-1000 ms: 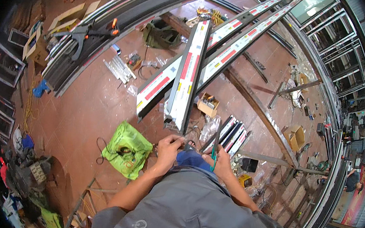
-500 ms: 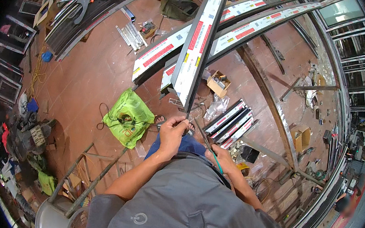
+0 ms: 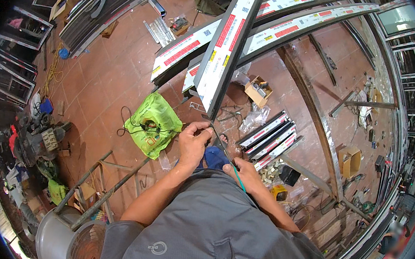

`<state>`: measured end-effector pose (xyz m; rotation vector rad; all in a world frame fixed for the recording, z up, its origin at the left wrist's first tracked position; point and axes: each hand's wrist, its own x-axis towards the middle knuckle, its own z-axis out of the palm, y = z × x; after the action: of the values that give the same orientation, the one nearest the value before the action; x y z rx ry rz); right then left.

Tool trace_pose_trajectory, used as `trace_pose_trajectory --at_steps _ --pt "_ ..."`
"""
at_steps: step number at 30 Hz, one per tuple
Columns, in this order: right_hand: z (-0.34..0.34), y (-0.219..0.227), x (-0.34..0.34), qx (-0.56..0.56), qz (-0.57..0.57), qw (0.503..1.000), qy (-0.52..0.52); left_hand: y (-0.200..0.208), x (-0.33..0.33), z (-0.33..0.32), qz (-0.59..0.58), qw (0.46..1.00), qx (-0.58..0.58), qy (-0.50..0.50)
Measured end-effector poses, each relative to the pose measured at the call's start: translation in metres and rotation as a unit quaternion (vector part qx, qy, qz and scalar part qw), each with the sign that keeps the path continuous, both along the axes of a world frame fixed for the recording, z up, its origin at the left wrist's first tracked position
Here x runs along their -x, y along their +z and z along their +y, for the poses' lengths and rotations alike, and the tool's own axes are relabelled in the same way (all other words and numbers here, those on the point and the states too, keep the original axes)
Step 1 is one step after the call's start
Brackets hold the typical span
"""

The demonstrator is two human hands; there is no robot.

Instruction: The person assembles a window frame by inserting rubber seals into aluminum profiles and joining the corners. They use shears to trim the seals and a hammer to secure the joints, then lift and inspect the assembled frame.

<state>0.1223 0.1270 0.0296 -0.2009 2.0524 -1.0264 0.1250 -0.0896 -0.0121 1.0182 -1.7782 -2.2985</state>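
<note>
My right fingers [image 3: 240, 164] grip a teal-handled tool [image 3: 225, 150]; what my left fingers [image 3: 198, 127] hold near its tip, I can't tell. I seem to be aligning it, which calls for steadiness.

The profile [image 3: 226, 41] is white, red-blocked; the tool handle [image 3: 240, 180] teal; the bag [image 3: 141, 138] lime-green.
</note>
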Motion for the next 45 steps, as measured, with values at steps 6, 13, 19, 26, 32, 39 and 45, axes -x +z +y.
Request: trace_pose_trajectory --at_steps 6,13,19,26,32,39,45 --pt "-0.012 0.017 0.003 -0.023 0.004 0.999 -0.022 0.001 0.0 -0.004 0.012 1.0 0.015 -0.012" --pt "-0.02 0.018 -0.006 -0.039 0.022 0.997 -0.06 -0.003 -0.002 -0.007 -0.005 0.999 0.034 -0.028" --pt "-0.025 -0.001 -0.018 -0.063 0.084 0.992 -0.064 0.003 -0.005 -0.012 -0.003 0.999 0.001 -0.049" --pt "-0.009 -0.022 -0.027 0.02 0.069 0.995 -0.073 -0.022 -0.019 -0.034 -0.015 0.99 -0.14 -0.008" --pt "0.016 -0.016 -0.028 0.047 0.077 0.961 -0.262 -0.002 -0.002 -0.043 -0.07 0.965 -0.213 -0.139" --pt "0.005 -0.021 0.01 0.182 0.021 0.88 -0.439 0.017 0.044 -0.011 -0.062 0.97 -0.228 -0.062" --pt "0.01 -0.034 0.096 0.225 0.113 0.876 -0.411 -0.006 -0.01 -0.066 -0.045 0.981 -0.119 -0.146"
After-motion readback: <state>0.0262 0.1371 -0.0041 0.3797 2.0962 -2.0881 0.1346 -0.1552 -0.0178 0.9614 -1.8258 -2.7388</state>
